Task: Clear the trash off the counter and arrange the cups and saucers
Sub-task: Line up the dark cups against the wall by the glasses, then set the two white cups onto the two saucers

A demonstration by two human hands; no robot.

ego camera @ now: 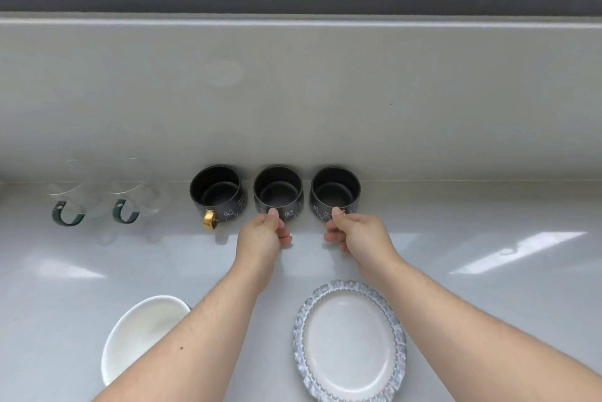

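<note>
3 black mugs (217,193) sit upright, openings up, handles facing me, left hand (263,232) and right hand (353,232) each pinching a handle.

My left hand (264,232) and my right hand (353,232) are both bare, with no rings, no watch and no gloves on them. Behind each hand my forearm is uncovered all the way back to the picture's edge, with no sleeve showing. Fine hairs run along both forearms, and my left forearm has one small dark mole.
</note>
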